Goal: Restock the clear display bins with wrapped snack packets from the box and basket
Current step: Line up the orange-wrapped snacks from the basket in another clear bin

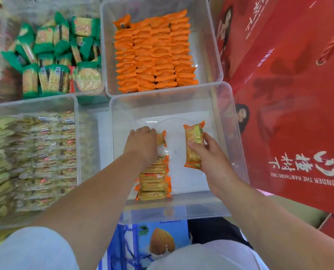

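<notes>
Fingers (207, 140) of the right hand (213, 160), head view: curled round a snack packet (193, 147), thumb pressed across its face, the other fingers behind its right edge. The packet has a clear middle showing yellow biscuits and orange crimped ends. It is held lengthwise, low over the right half of the near clear bin (181, 210). Whether it touches the bin floor cannot be told.

Fingers (145, 131) of the left hand (140, 143): bent down, knuckles up, closed over a second packet (161, 138) of the same kind at the left-middle of the bin floor. Only its right end shows past the hand.

Row of packets (154, 178): same kind, standing on edge, face to face. It runs from the bin's near wall up under the left wrist, along the left half of the floor.

Far clear bin (206, 36): against the near bin's far rim, filled with orange packets (154, 53) in close columns.

Far-left bin (45, 99): green packets (61, 55), jumbled.

Near-left bin (75, 133): pale yellow packets (35, 152), in rows.

Red gift bags (283, 98): beside the right walls of both clear bins.

Blue carton (160, 242) with an almond picture: below the near bin's near wall.
</notes>
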A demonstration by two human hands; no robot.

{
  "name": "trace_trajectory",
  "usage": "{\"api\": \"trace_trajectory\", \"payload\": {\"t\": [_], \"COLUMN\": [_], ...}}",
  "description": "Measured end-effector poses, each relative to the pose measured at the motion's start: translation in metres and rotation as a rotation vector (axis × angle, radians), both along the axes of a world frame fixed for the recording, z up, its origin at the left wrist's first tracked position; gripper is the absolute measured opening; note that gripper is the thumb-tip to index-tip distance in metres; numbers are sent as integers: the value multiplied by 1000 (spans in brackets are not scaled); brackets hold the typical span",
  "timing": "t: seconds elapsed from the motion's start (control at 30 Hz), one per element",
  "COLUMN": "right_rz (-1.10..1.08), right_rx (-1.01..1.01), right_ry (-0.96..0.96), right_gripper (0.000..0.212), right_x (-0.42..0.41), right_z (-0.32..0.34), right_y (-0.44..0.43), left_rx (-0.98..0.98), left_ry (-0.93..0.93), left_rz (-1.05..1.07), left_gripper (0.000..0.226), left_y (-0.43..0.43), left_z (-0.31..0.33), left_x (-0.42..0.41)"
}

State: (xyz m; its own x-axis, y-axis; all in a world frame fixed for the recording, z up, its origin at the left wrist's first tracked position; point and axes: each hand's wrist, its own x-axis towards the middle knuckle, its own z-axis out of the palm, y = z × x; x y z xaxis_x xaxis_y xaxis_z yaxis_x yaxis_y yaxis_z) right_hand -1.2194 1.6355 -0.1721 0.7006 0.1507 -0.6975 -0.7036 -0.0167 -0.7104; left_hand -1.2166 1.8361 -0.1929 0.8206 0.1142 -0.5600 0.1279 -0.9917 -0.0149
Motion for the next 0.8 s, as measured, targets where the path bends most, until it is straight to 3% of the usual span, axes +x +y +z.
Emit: {"api": "trace_trajectory", "payload": {"t": [0.1, 0.3, 0.4, 0.5, 0.67, 0.8], "right_rz": [18, 112, 159, 229, 676, 1032], "right_rx": [-8, -130, -201, -302, -735, -937], "right_ry": [-11, -106, -170, -282, -625, -840], "right_gripper": [56, 39, 39, 40, 85, 101], "right_x": [-1, 3, 10, 23, 49, 55], "right_z": [-3, -4, -4, -9, -25, -37], "right_y": [-3, -2, 8, 26, 74, 102], "left_rx": [48, 12, -20, -60, -35, -24], "left_ry": [-24, 18, 81, 117, 149, 131], "left_rz": [-47, -53, -61, -58, -96, -93], "left_gripper": [24, 19, 34, 66, 78, 80], "left_y": [0, -7, -11, -12, -15, -20], "left_z": [5, 21, 28, 30, 28, 29], "left_x": [1, -21, -42, -62, -73, -73]}}
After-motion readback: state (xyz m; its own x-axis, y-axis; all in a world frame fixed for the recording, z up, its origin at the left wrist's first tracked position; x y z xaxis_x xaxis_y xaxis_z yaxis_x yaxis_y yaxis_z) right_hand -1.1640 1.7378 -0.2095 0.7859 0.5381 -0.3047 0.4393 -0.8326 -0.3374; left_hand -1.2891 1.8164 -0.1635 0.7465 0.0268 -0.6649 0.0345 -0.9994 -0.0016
